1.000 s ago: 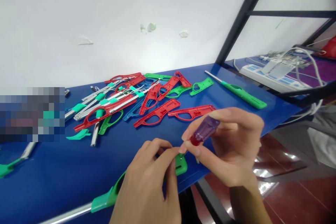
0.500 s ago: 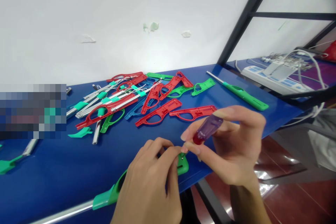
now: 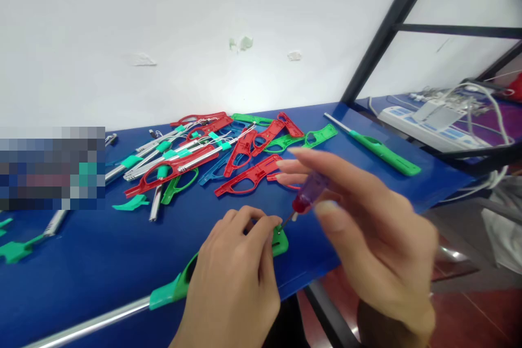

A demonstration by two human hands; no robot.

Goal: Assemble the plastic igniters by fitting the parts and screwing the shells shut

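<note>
My left hand [image 3: 236, 266] is closed around the green handle of a long-nosed lighter [image 3: 281, 244], pressing it to the table near the front edge. The lighter's metal tube runs toward the lower left. My right hand [image 3: 379, 234] has a small screwdriver [image 3: 312, 190] with a clear purple and red handle between thumb and fingers. Its thin shaft slants down to a screw near the handle's end, close to my left fingertips. Whether the tip sits in the screw head is too small to tell.
Red, green and blue lighter shells [image 3: 248, 174] lie heaped with metal lighter tubes [image 3: 155, 204] by the wall. A green lighter [image 3: 381, 152] rests at the right. Beyond the black frame [image 3: 391, 27] is a white power strip [image 3: 428, 125]. The blue table [image 3: 196, 234] ends at the right front.
My right fingers have moved up from the screwdriver's lower end and spread out along its handle, baring the shaft. My left hand still holds the lighter, and the view has shifted slightly.
</note>
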